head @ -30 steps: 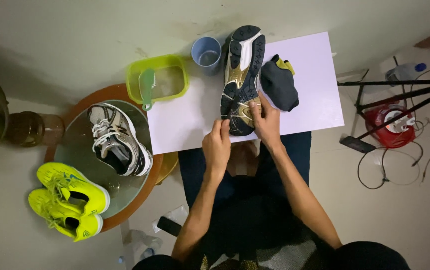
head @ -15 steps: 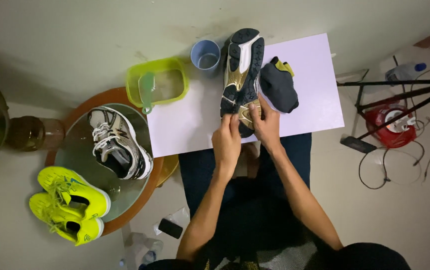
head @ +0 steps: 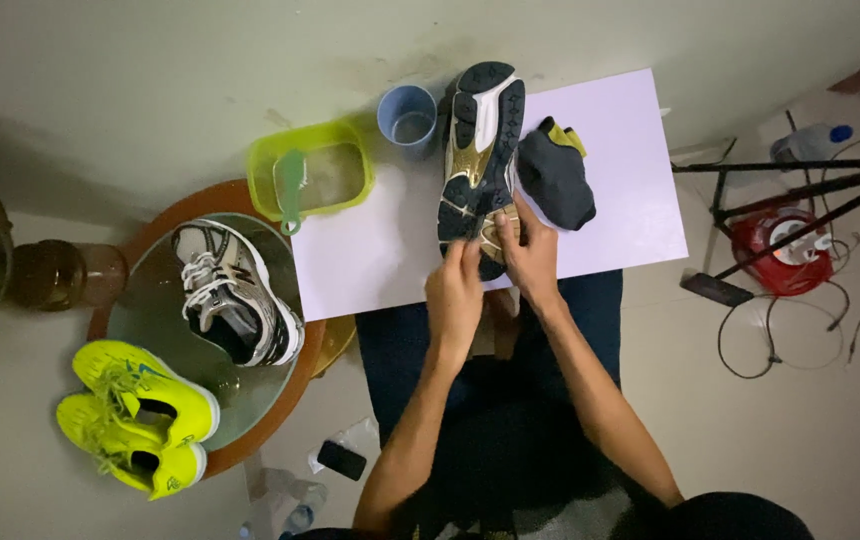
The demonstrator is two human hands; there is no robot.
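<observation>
White board (head: 380,250), both hands (head: 495,270) on upturned shoe (head: 480,150) heel.

A board (head: 390,250) is laid across the lap. On it, a shoe (head: 480,150) is set sole up, its near end held between the left hand (head: 455,295) and right hand (head: 530,255). A cloth (head: 555,175) is placed just right of the shoe, touching it. A cup (head: 408,113) is stood at the board's far edge, left of the shoe. A tub (head: 312,170) is found further left, a brush (head: 291,188) in it. Left of the board, a second shoe (head: 235,295) is rested on a round table (head: 160,330). A pair (head: 135,415) is laid at the table's near left edge. A tripod (head: 800,200) is stood well right.
</observation>
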